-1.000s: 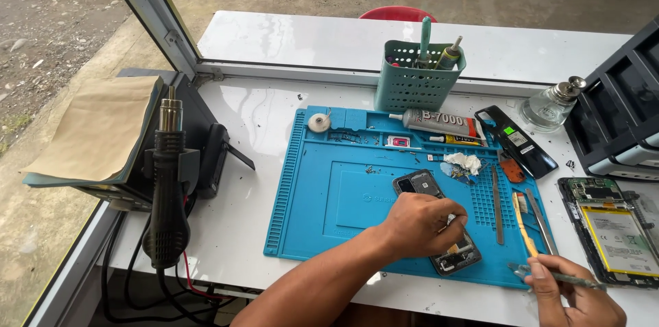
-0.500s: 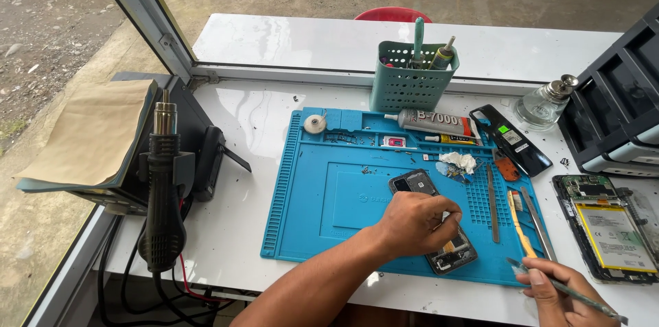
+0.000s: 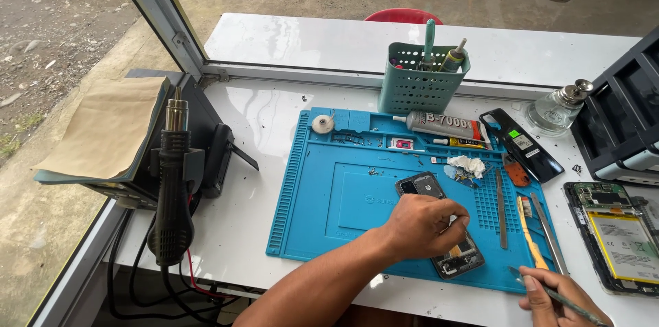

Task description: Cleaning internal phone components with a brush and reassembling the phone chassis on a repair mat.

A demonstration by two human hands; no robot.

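An opened dark phone with its back cover off [image 3: 439, 231] is laid flat on a big blue rubber work mat [image 3: 329, 196], near the mat's front right corner. The phone is pressed down by the left hand [image 3: 425, 225], which is laid over its middle with the fingers curled close together. The top end and the bottom end of the phone can be seen on either side of the hand.

A thin grey metal tool [image 3: 549, 293] is pinched in the right hand [image 3: 559, 299], down by the front edge of the white table [image 3: 261, 121]. The tip of the tool is pointed toward the phone but is kept a little apart from it.

Just right of the phone, a yellow-handled brush [image 3: 527, 224] and two flat metal strips are laid on the mat. A crumpled white wipe [image 3: 468, 164] is seen behind them. A grey tube of glue [image 3: 443, 123] is laid along the back of the mat. Behind it, a green plastic basket with holes [image 3: 419, 83] is stood up, with tools kept inside.

A second open phone with a yellow battery [image 3: 621, 234] is laid off the mat, at the far right. A black hot air gun [image 3: 171, 190] is stood up on the left side of the table, well apart from the hands.
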